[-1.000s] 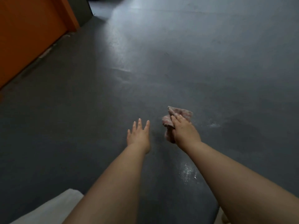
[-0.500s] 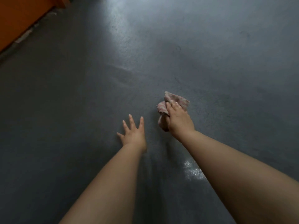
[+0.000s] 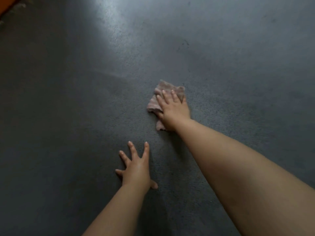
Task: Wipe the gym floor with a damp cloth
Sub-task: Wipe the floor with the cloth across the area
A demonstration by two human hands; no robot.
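**A:** Looking down from the head cam, nearest thing is the two bare forearms coming in from the bottom edge. The left hand [image 3: 136, 169] is closest, planted flat on the floor [image 3: 68, 116], fingers straight and spread wide, thumb poking out to the right side. It's holding nothing, just palm down on the dark grey surface.

**B:** And the other one?

**A:** The right hand [image 3: 173, 108] is further out and off to the right, arm stretched forward. It's lying on top of the cloth [image 3: 153, 103], fingers pretty much straight and close together, pressing it down onto the floor. Can't tell if the thumb is tucked round the edge, it's hidden under the hand.

**B:** Where's the cloth exactly?

**A:** Right under that hand, flat on the floor, ahead of the left hand and well apart from it. It's pinkish, crumpled, sticks out past the fingertips at the far side, to the left of the hand, and a bit shows near the wrist too.

**B:** Anything beyond that?

**A:** More grey floor, with a pale glare patch [image 3: 110, 23] up top, left of centre. A sliver of orange [image 3: 6, 4] in the far top-left corner, too little showing to say what it is.
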